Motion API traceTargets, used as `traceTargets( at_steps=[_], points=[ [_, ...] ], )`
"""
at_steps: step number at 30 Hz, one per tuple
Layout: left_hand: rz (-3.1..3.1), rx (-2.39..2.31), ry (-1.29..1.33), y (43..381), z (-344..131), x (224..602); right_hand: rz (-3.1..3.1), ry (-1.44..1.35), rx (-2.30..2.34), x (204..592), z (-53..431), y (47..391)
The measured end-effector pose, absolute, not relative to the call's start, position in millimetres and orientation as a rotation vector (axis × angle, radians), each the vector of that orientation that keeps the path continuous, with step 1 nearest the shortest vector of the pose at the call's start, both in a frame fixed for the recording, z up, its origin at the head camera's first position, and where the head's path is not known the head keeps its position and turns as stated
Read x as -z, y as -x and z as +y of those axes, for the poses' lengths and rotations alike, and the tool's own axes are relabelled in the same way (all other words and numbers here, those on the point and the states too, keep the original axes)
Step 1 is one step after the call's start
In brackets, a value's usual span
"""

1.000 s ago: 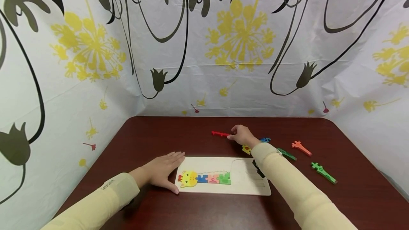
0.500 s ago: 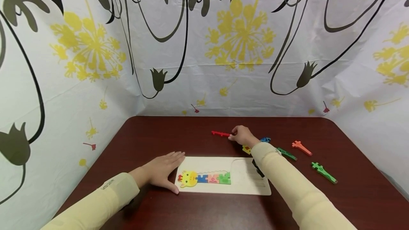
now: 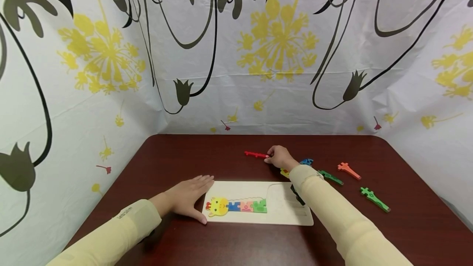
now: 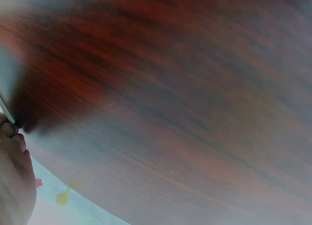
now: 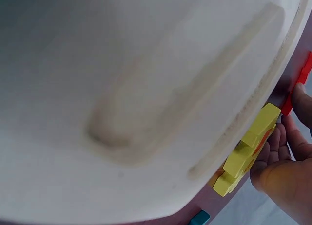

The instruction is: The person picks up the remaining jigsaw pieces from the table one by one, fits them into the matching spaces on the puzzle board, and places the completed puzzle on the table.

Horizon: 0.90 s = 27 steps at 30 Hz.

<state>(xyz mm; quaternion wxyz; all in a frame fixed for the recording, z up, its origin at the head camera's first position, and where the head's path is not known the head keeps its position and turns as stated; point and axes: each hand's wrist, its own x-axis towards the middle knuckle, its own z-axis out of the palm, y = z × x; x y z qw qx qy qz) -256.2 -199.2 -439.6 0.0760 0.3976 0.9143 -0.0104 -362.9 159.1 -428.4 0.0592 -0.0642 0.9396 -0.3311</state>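
A pale wooden puzzle board (image 3: 281,200) lies flat on the table. A yellow giraffe head with blue, pink and green pieces (image 3: 260,206) sits in its left part. My left hand (image 3: 186,198) rests at the board's left end, fingers straight and thumb spread along the near corner. Beyond the board, my right hand (image 3: 282,157) pinches the right end of a long red puzzle piece (image 3: 255,154) between thumb and forefinger. In the right wrist view, the red piece (image 5: 304,71) and a thick yellow piece (image 5: 248,147) show beside that hand. The right forearm covers part of the board.
Loose puzzle pieces lie to the right on the dark red table (image 3: 199,155): a blue one (image 3: 306,161), a dark green one (image 3: 331,177), an orange one (image 3: 348,170) and a light green one (image 3: 375,199). A patterned cloth (image 3: 236,106) hangs behind the table.
My right hand's fingertips have shifted very slightly right at the red piece's end, baring a little more of it. The left hand and the board have stayed in place.
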Motion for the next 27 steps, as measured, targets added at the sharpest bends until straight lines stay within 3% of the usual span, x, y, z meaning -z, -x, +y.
traceTargets(
  at_steps=[27],
  points=[
    [2.727, 0.032, -1.164, 256.3, -197.6, 438.5, 2.84, 0.088, 1.14, 429.6, 160.1, 363.3]
  ],
)
